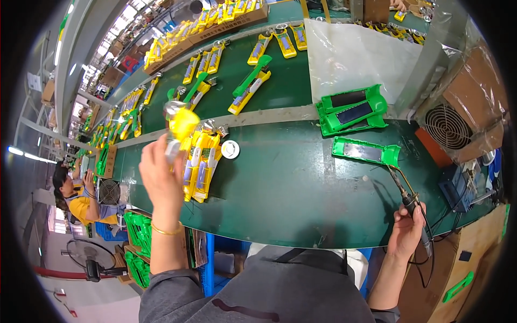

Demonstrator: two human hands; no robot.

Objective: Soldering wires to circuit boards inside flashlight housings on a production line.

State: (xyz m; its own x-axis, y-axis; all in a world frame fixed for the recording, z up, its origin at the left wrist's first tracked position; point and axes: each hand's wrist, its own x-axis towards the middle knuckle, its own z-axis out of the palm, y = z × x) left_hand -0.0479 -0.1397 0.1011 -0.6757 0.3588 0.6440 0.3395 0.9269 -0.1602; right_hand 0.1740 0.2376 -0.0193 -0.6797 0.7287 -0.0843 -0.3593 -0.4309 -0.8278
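Observation:
My left hand (160, 171) is raised at the left of the bench, its fingers closed on a yellow flashlight housing (184, 124) with a silvery round end, smeared by motion. Just beside it lies a cluster of similar yellow housings (202, 171) with purplish cells inside. A white round disc (230, 149) touches their right side. In my right hand (406, 230) is a soldering iron (407, 200), gripped by its handle. Its tip is close to the end of a green housing (366, 151); whether they touch I cannot tell. More green housings (353, 110) are stacked behind that one.
Beyond the bench runs a green conveyor (291, 75) carrying yellow and green housings. A white sheet (361, 59) covers its right part. At right stand a fan grille (448, 126) and a blue metal box (458, 185). Crates of green parts (139, 234) sit lower left; a co-worker (89, 204) is beyond.

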